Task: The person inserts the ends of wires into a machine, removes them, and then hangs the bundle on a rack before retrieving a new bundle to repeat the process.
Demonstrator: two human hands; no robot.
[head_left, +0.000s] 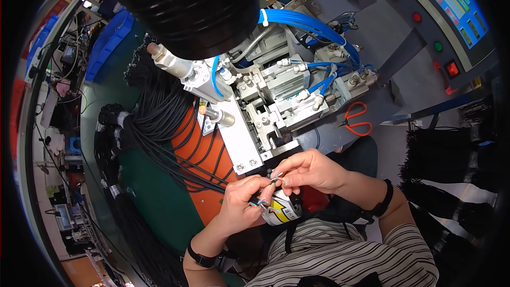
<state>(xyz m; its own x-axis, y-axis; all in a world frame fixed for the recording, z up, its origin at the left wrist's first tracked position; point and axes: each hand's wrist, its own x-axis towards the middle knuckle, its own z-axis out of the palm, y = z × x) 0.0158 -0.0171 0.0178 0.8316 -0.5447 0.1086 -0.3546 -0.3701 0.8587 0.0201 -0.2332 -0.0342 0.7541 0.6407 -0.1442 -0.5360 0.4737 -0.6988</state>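
My left hand (243, 202) is closed around black cables whose stripped ends show thin coloured wires (261, 202) fanning out below the fingers. Fingertips of my right hand (313, 171) pinch another small bunch of coloured wires (277, 177) at the end of a cable, close against my left thumb. Both hands meet just in front of a metal pneumatic fixture (265, 119). Black cables (204, 172) run from the left across an orange board (197, 151) toward my left hand. Beneath the hands stands a white and yellow can (282, 210).
Bundled black cables (154, 111) lie on the green surface (156, 202) to the left. Red-handled scissors (357, 119) rest right of the fixture, under blue air hoses (313, 24). A black cylinder (186, 5) hangs overhead. A screen (451, 0) with buttons stands at far right, above hanging black cables (441, 159).
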